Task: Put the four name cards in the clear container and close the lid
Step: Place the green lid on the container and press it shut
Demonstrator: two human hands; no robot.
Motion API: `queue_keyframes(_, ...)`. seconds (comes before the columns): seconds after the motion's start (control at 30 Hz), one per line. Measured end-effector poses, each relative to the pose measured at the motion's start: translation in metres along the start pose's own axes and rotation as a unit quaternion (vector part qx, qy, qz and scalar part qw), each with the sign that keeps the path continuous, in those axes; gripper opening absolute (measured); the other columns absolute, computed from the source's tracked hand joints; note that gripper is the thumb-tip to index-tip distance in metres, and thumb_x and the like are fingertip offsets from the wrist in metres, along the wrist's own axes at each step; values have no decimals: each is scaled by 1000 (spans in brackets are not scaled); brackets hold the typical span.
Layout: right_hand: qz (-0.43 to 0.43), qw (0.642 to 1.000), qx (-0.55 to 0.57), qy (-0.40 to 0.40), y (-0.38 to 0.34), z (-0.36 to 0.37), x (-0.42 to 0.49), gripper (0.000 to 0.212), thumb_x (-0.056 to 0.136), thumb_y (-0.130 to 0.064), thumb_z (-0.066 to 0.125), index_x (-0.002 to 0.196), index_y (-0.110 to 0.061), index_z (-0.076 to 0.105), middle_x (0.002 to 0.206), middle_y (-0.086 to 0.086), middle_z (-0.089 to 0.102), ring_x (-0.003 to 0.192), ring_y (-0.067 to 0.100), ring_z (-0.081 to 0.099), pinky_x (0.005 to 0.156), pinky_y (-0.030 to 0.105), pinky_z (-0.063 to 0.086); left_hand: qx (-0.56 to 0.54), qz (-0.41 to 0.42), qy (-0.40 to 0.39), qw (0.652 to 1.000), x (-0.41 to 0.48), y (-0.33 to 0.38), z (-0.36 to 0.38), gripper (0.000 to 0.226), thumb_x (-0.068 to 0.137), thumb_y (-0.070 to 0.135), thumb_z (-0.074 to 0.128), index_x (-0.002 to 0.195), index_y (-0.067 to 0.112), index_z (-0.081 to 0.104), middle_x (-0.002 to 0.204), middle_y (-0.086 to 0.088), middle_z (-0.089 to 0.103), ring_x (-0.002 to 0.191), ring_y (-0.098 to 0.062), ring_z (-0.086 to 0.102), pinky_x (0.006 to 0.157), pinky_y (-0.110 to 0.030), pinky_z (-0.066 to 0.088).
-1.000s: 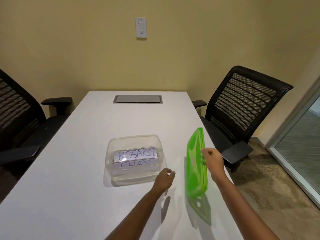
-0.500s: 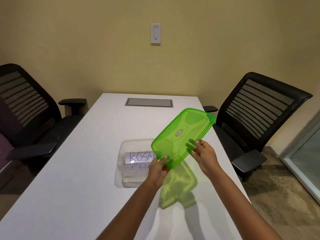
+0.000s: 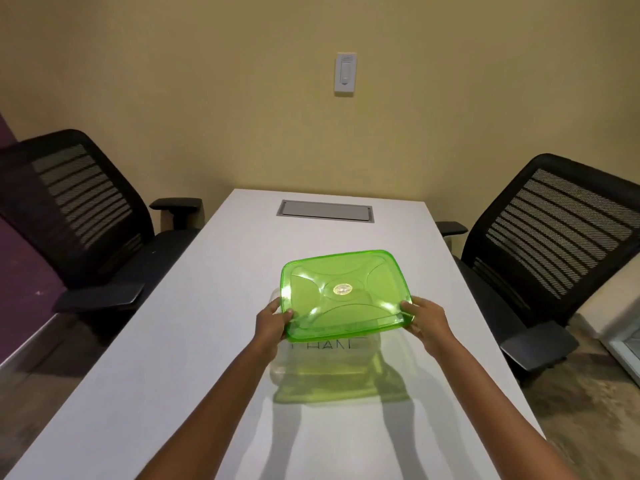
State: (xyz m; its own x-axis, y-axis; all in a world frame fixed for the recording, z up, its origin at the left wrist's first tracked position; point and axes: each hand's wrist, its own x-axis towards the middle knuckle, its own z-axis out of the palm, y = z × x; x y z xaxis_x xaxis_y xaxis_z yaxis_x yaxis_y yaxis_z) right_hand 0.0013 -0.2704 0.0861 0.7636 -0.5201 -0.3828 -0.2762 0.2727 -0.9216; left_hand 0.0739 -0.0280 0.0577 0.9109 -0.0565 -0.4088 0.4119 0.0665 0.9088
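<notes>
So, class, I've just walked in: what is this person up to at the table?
A person holds a green lid level, left hand and right hand gripping opposite edges, just above a clear container on the white table. A name card shows through the container's wall. The lid is not yet pressed on.

Long white table (image 3: 194, 358), running away toward a yellow wall. Near the far end, set flush into the top, a grey rectangular hatch (image 3: 325, 211). Around the middle, resting on the top, a clear container (image 3: 294, 370), mostly hidden from above, with a white card (image 3: 320, 345) visible inside. Beneath it, a green-tinted shadow on the surface.
</notes>
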Motion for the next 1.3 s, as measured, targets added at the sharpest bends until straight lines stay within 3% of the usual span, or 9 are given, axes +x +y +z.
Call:
queue_keyframes(0.13, 27, 994, -101, -17, 21, 15, 15, 32, 89, 2, 57, 120, 10, 56, 79, 13, 58, 65, 18, 52, 59, 24, 42, 74, 16, 54, 996, 19, -2, -18, 45, 93, -4, 50, 137, 1, 47, 128, -24, 60, 92, -29, 61, 76, -33, 55)
queue_keyframes(0.27, 24, 984, -177, -2, 44, 27, 26, 31, 86, -1, 62, 115, 8, 60, 94, 16, 57, 87, 24, 53, 64, 28, 43, 134, -1, 63, 989, 33, -9, -35, 41, 90, -6, 53, 131, -3, 52, 92, -17, 62, 65, -21, 52, 63, -29, 46)
queue_keyframes(0.4, -1, 964, -266, 21, 61, 38, 31, 37, 85, -11, 66, 117, 6, 62, 93, 15, 59, 87, 21, 50, 67, 28, 42, 179, -15, 86, 980, 46, -14, -42, 35, 87, -5, 58, 122, -11, 58, 101, -27, 65, 88, -28, 58, 94, -46, 50)
queue_keyframes(0.53, -23, 949, -311, 50, 61, 44, 35, 44, 85, -17, 67, 124, 3, 58, 126, 21, 62, 115, 31, 57, 96, 35, 44, 204, -11, 110, 973, 53, -17, -41, 34, 86, -2, 61, 118, -13, 60, 117, -31, 65, 111, -42, 61, 98, -46, 48)
queue_keyframes(0.67, -27, 951, -304, 52, 63, 40, 38, 46, 86, -16, 66, 126, 3, 56, 130, 22, 59, 121, 33, 54, 101, 37, 41, 220, -18, 103, 970, 54, -15, -37, 41, 86, 0, 62, 125, -10, 56, 124, -28, 62, 115, -39, 60, 102, -46, 47)
queue_keyframes(0.83, -18, 955, -293, 52, 71, 32, 39, 46, 86, -17, 67, 125, 4, 55, 127, 24, 60, 92, 20, 50, 93, 38, 44, 250, -11, 111, 962, 53, -17, -34, 42, 83, 6, 67, 123, -7, 59, 126, -24, 63, 117, -36, 60, 102, -42, 47)
queue_keyframes(1.1, 6, 971, -233, 51, 83, 29, 40, 42, 85, -17, 67, 119, 5, 56, 107, 20, 61, 89, 21, 46, 84, 35, 43, 175, -34, 123, 976, 52, -22, -42, 33, 82, -2, 67, 113, -13, 63, 115, -30, 65, 108, -41, 62, 98, -44, 50)
queue_keyframes(1.2, 53, 987, -149, 30, 85, 27, 37, 20, 87, -13, 66, 101, -1, 58, 86, 15, 57, 75, 25, 50, 69, 35, 47, 165, -58, 86, 981, 41, -22, -43, 39, 86, 1, 63, 124, -5, 57, 104, -22, 61, 88, -28, 52, 69, -30, 46)
queue_keyframes(1.3, 87, 990, -109, 16, 85, 26, 36, 19, 87, -9, 65, 72, -9, 54, 71, 10, 51, 58, 19, 45, 56, 28, 43, 101, -146, 22, 984, 30, -21, -43, 44, 91, 5, 58, 134, 7, 46, 103, -18, 51, 81, -27, 50, 73, -36, 45)
